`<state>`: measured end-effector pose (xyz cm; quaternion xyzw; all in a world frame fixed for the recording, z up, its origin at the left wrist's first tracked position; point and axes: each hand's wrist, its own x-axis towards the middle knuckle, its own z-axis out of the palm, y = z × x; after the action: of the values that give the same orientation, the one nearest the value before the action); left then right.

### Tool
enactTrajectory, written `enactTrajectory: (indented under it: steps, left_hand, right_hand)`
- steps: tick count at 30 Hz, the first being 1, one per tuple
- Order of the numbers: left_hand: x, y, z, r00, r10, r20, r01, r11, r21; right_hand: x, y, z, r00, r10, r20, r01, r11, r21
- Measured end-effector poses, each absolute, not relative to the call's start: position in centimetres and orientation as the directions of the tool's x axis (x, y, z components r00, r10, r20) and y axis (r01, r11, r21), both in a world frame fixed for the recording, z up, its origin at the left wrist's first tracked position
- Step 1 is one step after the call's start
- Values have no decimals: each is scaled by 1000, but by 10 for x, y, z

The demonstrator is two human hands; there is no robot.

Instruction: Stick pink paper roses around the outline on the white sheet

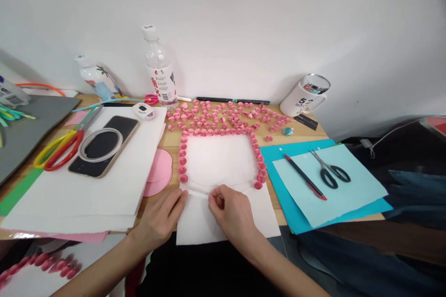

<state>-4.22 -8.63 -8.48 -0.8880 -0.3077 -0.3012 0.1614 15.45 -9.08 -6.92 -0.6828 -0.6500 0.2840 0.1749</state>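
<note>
A white sheet of paper (223, 158) lies in front of me. Rolled pink paper flowers (183, 160) line its left, top and right sides. A narrow white strip (198, 193), which looks like tape, runs across the lower part of the sheet. My left hand (162, 216) presses the strip's left end at the paper's edge, fingers together. Fingers curled into a pinch, my right hand (232, 209) holds the strip's other end near the middle of the sheet. Faint curved lines (240, 186) show on the paper above it. The right fingertips are partly hidden.
Many loose pink rolls (223, 116) lie behind the sheet. At left are a phone (111, 141), scissors (64, 148) and paper circles (160, 171). A bottle (162, 74) and a mug (303, 95) stand behind. Black-handled scissors (329, 174) and a pen (304, 176) lie right.
</note>
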Motion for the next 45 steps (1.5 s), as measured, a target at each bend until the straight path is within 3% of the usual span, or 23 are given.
enactTrajectory:
  steps: [10,17,21,24,28,32,45]
  left_hand:
    - [-39,-83,-84,632,447,634,635,-767,-92]
    - [-39,-85,-86,637,446,628,630,-771,-91]
    - [-40,-85,-85,646,441,623,630,-769,-110]
    - [-41,-85,-84,651,440,619,636,-762,-127]
    - [-40,-86,-83,658,430,618,635,-758,-149]
    - [-41,-86,-83,645,433,630,639,-757,-134]
    - [-39,-86,-84,601,492,630,632,-775,3]
  right_hand:
    - [152,-87,-74,-72,990,-125,907,13,-422]
    - [145,-82,-60,-63,963,-262,960,-13,-279]
    - [145,-79,-56,-69,950,-306,960,-21,-280]
    - [149,-80,-64,-67,972,-225,934,-19,-358]
    - [157,-93,-81,-119,992,47,867,127,-482]
    - [163,-109,-91,-301,915,268,833,389,-393]
    - [162,-109,-91,-398,887,234,836,456,-305]
